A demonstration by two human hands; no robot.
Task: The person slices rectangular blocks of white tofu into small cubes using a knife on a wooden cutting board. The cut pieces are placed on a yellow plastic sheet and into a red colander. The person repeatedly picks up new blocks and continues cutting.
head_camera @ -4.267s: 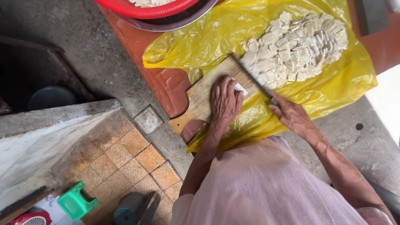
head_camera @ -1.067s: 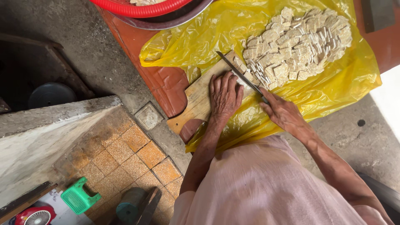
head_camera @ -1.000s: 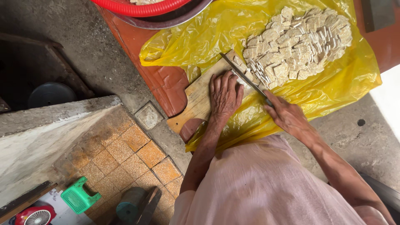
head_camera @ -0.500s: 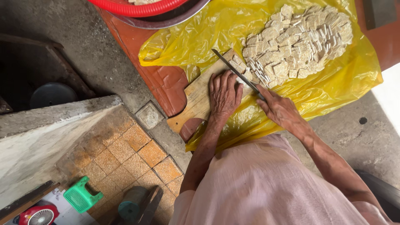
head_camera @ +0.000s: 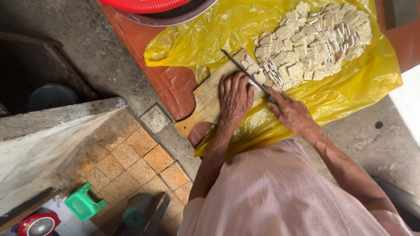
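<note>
Grey concrete ground (head_camera: 87, 48) fills the upper left of the view, with a patch of worn orange-brown tiles (head_camera: 140, 153) below it and a red-brown mat (head_camera: 173, 85) running diagonally beneath the work area. On the mat lies a crumpled yellow plastic sheet (head_camera: 350, 87) — the largest item in use. A heap of pale, flat cut pieces (head_camera: 315, 39) rests on the sheet's upper part, just beside the far end of a wooden cutting board (head_camera: 208, 102) that lies partly on the sheet. At the top edge, a dark metal basin (head_camera: 175, 16) carries a red rim (head_camera: 144, 5).

Left hand (head_camera: 235, 97): pressed flat on the board, fingers spread slightly, gripping nothing. Right hand (head_camera: 291, 112): closed around the handle of a knife (head_camera: 245, 72) — the long thin blade angles up and left across the board's far end, among a few small cut pieces (head_camera: 251, 61). At lower left stand a small green basket (head_camera: 83, 203) and a red fan (head_camera: 37, 225).
</note>
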